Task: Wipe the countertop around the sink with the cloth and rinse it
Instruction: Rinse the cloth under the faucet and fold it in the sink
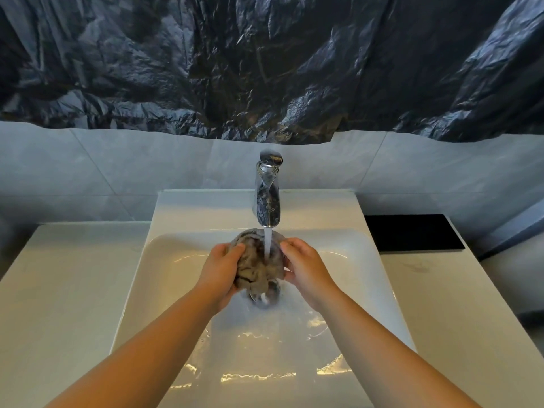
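Left hand (222, 265) and right hand (304, 266) are gripping the bunched grey-brown fabric cloth (259, 267) under the chrome tap (267, 195) over the white ceramic sink (164, 254) centre; sodden, limp, likely heavy, best gripped at its flanks.

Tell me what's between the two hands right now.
The bunched grey cloth, gripped by left hand and right hand, water stream falling on it; head view.
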`<state>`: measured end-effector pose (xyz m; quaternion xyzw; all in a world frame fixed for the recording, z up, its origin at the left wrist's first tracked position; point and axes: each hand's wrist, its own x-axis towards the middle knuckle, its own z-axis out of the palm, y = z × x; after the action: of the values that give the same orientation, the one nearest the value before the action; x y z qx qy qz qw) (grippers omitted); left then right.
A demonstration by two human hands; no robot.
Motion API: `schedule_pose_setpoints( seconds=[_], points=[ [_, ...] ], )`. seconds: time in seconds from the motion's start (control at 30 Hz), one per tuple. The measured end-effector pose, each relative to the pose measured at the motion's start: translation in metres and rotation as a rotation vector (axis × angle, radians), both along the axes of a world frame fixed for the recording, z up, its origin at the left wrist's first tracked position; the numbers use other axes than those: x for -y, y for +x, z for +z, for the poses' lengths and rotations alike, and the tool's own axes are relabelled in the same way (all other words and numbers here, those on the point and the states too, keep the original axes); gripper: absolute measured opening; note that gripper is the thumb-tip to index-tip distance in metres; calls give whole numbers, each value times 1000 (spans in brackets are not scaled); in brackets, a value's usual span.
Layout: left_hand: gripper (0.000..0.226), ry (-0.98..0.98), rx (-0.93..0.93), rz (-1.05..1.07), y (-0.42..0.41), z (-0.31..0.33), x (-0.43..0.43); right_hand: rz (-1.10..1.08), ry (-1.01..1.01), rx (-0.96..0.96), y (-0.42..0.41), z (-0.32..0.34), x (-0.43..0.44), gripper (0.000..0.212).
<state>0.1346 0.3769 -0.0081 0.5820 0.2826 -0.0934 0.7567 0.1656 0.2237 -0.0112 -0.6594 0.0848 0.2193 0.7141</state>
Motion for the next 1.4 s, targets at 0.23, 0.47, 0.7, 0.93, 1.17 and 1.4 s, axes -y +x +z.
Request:
schedule_pose_setpoints(
  seconds=[0.23,0.47,0.7,0.93,1.17,1.4],
  points=[
    [48,96,-133,-85,3,3,5,-100,168,-70,-3,-6,-7,29],
    [50,-188,-245,-561,-9,4,-8,-232,133,-125,8,-10,10,23],
    [32,-319,-182,-145,-6,-7,-10,-167,208,-144,8,-2,4,18],
    [52,82,-189,127,12,-14,1,-152,323,-202,-7,-5,-9,34],
    [61,172,-229,49,18,-12,33,-125,-124,-33,-5,-17,-16,17],
    [59,506,-103,58,24,-12,41,-116,-197,-35,-11,-19,-32,40]
  ],
)
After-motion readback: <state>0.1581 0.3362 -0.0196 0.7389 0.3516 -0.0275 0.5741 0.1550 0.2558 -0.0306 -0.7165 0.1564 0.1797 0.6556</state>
